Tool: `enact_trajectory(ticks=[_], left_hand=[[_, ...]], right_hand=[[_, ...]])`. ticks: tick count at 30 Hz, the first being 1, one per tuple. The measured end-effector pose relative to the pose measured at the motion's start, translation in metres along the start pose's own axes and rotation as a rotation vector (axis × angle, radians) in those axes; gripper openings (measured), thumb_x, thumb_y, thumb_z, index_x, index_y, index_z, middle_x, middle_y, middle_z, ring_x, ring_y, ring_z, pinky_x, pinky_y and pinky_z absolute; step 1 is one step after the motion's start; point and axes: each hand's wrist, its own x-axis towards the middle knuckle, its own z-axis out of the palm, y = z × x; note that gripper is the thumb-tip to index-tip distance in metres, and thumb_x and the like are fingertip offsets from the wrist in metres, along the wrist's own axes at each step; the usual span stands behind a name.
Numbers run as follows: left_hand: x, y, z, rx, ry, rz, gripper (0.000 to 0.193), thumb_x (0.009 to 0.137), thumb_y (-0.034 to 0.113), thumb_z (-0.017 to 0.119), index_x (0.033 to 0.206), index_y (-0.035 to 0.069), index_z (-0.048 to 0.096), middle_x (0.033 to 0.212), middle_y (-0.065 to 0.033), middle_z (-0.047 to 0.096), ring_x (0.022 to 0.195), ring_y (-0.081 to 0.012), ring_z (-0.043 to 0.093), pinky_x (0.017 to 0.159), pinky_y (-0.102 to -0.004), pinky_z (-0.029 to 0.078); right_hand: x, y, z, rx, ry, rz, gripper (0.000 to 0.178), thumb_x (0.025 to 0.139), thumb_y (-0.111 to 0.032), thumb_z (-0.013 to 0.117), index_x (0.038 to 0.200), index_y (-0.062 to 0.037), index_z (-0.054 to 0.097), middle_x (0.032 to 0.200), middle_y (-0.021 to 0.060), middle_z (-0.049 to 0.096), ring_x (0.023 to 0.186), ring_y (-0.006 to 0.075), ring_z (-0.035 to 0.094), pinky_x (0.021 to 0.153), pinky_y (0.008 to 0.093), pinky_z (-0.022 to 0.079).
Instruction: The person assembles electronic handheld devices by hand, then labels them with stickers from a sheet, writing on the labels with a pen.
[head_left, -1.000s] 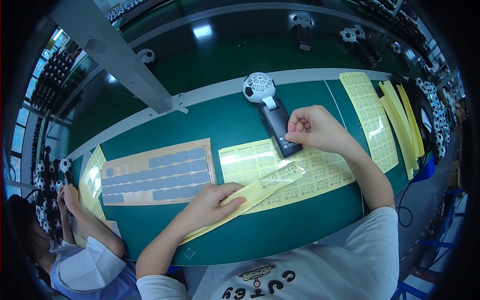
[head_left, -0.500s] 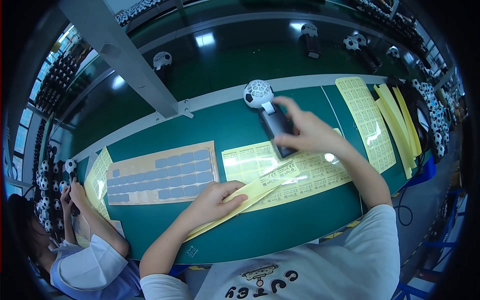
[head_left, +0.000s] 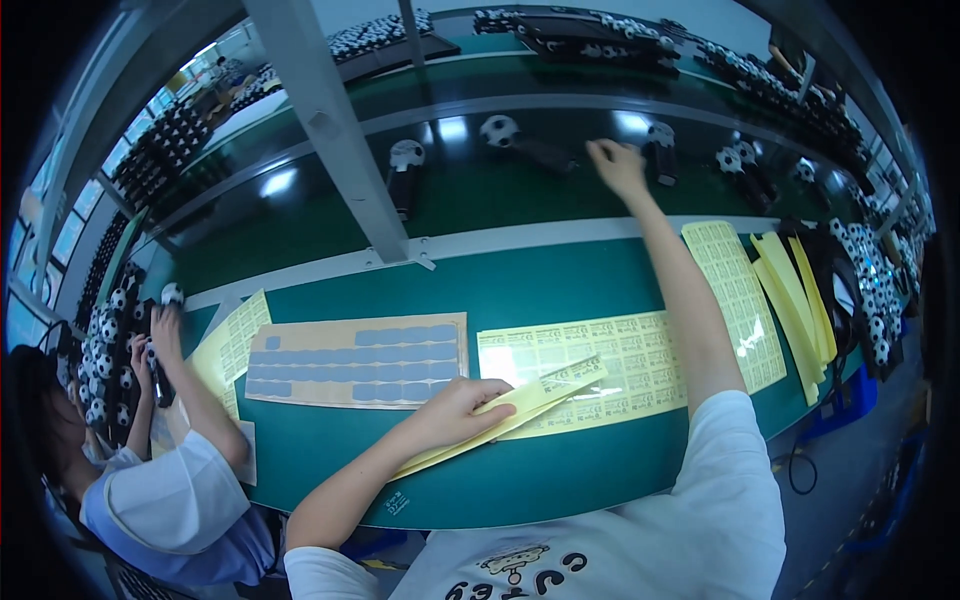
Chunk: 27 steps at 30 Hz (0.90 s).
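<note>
My left hand (head_left: 463, 411) is closed around folded yellow label strips (head_left: 548, 393), held low over the green table. Beneath them lies a yellow label sheet (head_left: 640, 350) with rows of printed labels. Stretched out over the dark conveyor, my right hand (head_left: 619, 168) holds nothing, its fingers loosely bent and slightly apart. Just left of it, a black handheld fan with a football-patterned head (head_left: 500, 131) lies on the belt, its handle blurred and apart from my fingers. Another such fan (head_left: 660, 140) lies right of this hand.
A brown backing sheet with grey stickers (head_left: 300, 387) lies left. More label sheets (head_left: 735, 300) and yellow strips (head_left: 790, 310) are at right. A metal post (head_left: 335, 130) rises from the table's far edge. A co-worker (head_left: 180, 470) handles a fan at left.
My right hand has carried the fan from the table to the conveyor and let it go. My left hand still grips the strips. The view has tilted up.
</note>
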Motion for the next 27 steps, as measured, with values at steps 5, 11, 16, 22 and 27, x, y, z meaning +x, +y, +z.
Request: enact_trajectory(ticks=[5,11,16,22,27], left_hand=[[-0.005,0.000,0.001,0.006,-0.030,-0.022,0.023,0.086,0.020,0.054,0.096,0.001,0.062,0.064,-0.0080,0.060,0.046,-0.0142,0.043,0.045,-0.0262,0.031],[-0.007,-0.007,0.004,-0.020,-0.019,0.028,0.024,0.086,0.018,0.055,0.097,-0.002,0.063,0.070,-0.0104,0.062,0.050,-0.0156,0.048,0.047,-0.0261,0.035],[-0.004,-0.007,0.004,0.008,-0.041,0.068,0.024,0.086,0.016,0.055,0.100,-0.002,0.063,0.074,-0.0107,0.064,0.050,-0.0145,0.049,0.046,-0.0248,0.035],[-0.008,-0.001,0.001,-0.042,0.022,0.071,0.021,0.085,0.014,0.054,0.095,-0.002,0.063,0.067,-0.0056,0.058,0.051,-0.0107,0.042,0.047,-0.0233,0.031],[0.000,-0.001,0.001,-0.033,0.009,0.070,0.021,0.084,0.015,0.057,0.093,-0.003,0.064,0.065,-0.0044,0.057,0.051,-0.0085,0.039,0.046,-0.0226,0.030]], right_hand=[[0.003,0.109,-0.006,-0.304,-0.005,0.293,0.033,0.087,-0.038,0.045,0.110,-0.0209,0.062,0.113,0.0242,0.049,0.096,0.0417,0.053,0.082,0.0446,0.046],[-0.014,0.113,-0.046,-0.166,-0.055,0.008,0.021,0.085,-0.016,0.052,0.101,-0.0125,0.065,0.085,0.0111,0.066,0.074,0.0269,0.062,0.071,0.0344,0.049],[-0.084,0.034,-0.093,0.361,0.069,0.066,0.017,0.082,-0.011,0.058,0.097,-0.0060,0.066,0.078,0.0038,0.065,0.062,0.0131,0.054,0.060,0.0209,0.042],[-0.177,-0.066,-0.090,0.254,-0.206,-0.353,0.015,0.076,-0.003,0.063,0.090,-0.0019,0.068,0.080,0.0077,0.067,0.058,0.0171,0.055,0.059,0.0258,0.045],[-0.210,-0.111,-0.088,0.176,-0.443,-0.350,0.015,0.077,-0.005,0.063,0.090,-0.0008,0.068,0.080,0.0131,0.066,0.061,0.0211,0.056,0.059,0.0279,0.046]])
